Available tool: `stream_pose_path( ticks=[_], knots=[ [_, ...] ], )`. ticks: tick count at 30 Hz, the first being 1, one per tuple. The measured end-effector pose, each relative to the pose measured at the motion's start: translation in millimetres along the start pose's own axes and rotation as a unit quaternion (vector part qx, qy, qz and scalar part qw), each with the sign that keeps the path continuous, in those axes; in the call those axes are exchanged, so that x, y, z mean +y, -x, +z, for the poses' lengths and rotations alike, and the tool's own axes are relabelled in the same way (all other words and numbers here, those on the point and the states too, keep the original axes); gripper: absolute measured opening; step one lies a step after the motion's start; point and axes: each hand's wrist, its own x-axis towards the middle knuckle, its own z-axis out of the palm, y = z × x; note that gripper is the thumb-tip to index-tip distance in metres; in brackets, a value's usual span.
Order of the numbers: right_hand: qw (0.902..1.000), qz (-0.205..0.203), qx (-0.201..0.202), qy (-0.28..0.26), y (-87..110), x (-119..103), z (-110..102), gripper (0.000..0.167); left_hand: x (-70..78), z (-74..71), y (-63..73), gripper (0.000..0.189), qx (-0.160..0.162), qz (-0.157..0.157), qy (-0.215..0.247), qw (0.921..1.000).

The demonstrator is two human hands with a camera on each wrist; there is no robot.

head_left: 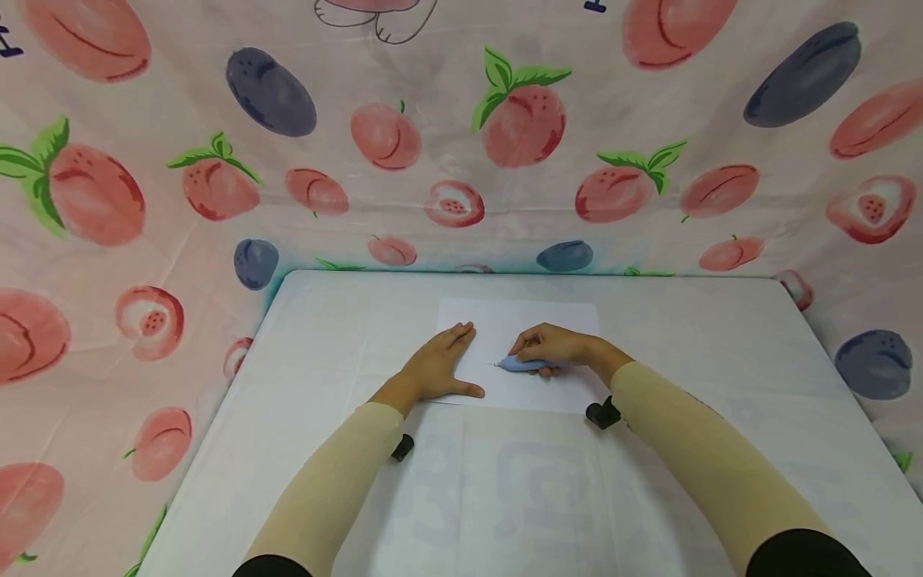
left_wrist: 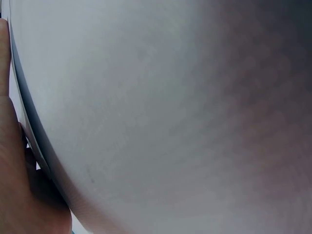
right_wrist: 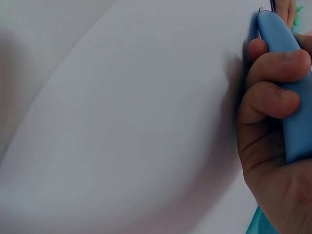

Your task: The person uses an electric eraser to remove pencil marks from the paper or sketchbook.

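Observation:
A white sheet of paper point(head_left: 519, 316) lies on the white table. My left hand point(head_left: 438, 365) rests flat on its left side, fingers straight and thumb spread apart. In my right hand point(head_left: 558, 344) is a thick blue pen-shaped tool point(head_left: 519, 364) with a narrow metallic tip; its exact kind is unclear. The tip points left and is at the paper, beside a short thin dark mark, between the two hands. The right wrist view shows curled fingers point(right_wrist: 273, 100) wrapped around the blue body point(right_wrist: 298, 129). Only the edge of the left hand point(left_wrist: 29, 195) appears in the left wrist view.
The white table point(head_left: 324, 336) extends around the paper on every side. Behind and beside it hangs a pink cloth point(head_left: 433, 72) printed with fruit. A small black device point(head_left: 602, 413) sits at the right wrist, another black device point(head_left: 403, 447) at the left.

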Motion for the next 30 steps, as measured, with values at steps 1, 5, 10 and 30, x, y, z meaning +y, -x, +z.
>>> stream_pose_path(
  ticks=[1,5,10,30],
  knots=[
    [1.0000,0.000,-0.001,0.000,0.0,0.2,-0.1,0.028,0.1,0.0,0.1,0.118,0.000,0.000,0.000,1.0000],
    [1.0000,0.000,-0.002,0.001,-0.5,0.5,0.0,0.028,0.9,-0.4,0.6,0.118,0.000,0.000,-0.001,1.0000],
    [1.0000,0.001,0.000,0.003,-0.5,-0.4,0.1,0.028,2.0,-1.6,1.5,0.118,-0.001,0.000,-0.004,1.0000],
    [1.0000,0.008,-0.003,0.004,-3.6,-1.9,-0.6,0.026,2.3,-3.6,1.0,0.117,-0.002,-0.001,-0.001,1.0000]
  ],
)
